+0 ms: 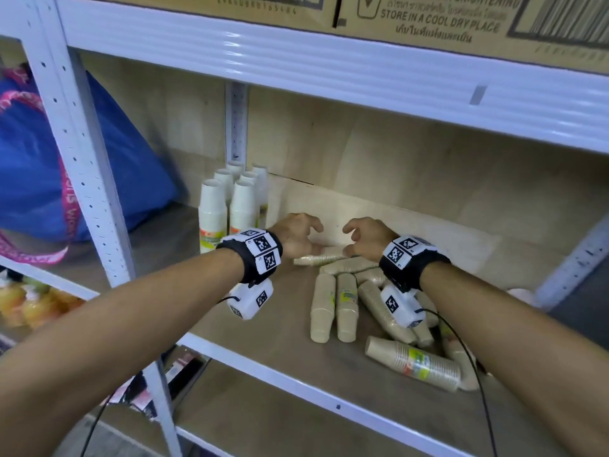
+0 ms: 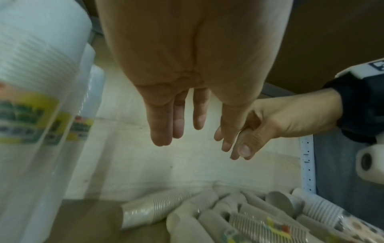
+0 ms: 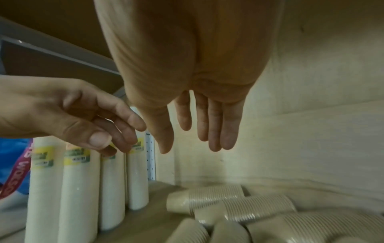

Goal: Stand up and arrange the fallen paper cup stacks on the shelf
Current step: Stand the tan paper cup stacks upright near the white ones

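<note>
Several beige paper cup stacks (image 1: pixel 346 305) lie fallen in a heap on the wooden shelf (image 1: pixel 263 338), also seen in the left wrist view (image 2: pixel 158 208) and the right wrist view (image 3: pixel 216 197). Several white cup stacks (image 1: pixel 214 216) stand upright in the shelf's back left corner (image 3: pixel 79 194). My left hand (image 1: pixel 301 234) hovers above the far end of the heap, fingers loosely spread and holding nothing (image 2: pixel 178 125). My right hand (image 1: pixel 361 237) hovers just to its right, fingers hanging relaxed and empty (image 3: pixel 199 134). The two hands are close but apart.
The upper shelf beam (image 1: pixel 329 70) runs low above my hands, with cardboard boxes (image 1: pixel 428 18) on top. A blue bag (image 1: pixel 39 166) fills the bay to the left, behind the white upright post (image 1: pixel 82 166). Bare wood shows between the upright stacks and the heap.
</note>
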### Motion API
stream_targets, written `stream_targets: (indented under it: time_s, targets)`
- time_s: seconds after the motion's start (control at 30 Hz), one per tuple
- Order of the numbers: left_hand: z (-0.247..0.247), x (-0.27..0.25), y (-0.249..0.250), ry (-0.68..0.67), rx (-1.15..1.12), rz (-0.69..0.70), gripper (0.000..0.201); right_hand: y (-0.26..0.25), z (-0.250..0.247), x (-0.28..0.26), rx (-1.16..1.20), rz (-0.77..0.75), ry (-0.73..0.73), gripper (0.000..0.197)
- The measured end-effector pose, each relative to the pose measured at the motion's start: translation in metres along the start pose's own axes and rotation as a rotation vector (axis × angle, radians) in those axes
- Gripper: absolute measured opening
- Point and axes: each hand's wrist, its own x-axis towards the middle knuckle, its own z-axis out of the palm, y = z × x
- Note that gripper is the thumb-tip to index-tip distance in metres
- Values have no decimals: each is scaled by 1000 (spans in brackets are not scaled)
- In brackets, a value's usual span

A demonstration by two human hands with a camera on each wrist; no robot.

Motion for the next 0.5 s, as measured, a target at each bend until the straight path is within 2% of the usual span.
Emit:
stream_targets:
  time_s: [0.23,0.4,0.5]
  targets:
    - [68,-8,-7,-110,2,-36,64,44,37,-19,-89,9,-132,60]
    - [106,-17,-16,-170,-25,-88,83,57,56,-28,-102,3,-227,74]
    - [119,-21,-19,-184,-47,-114,88,60,66,-32,-145,-18,-247,80]
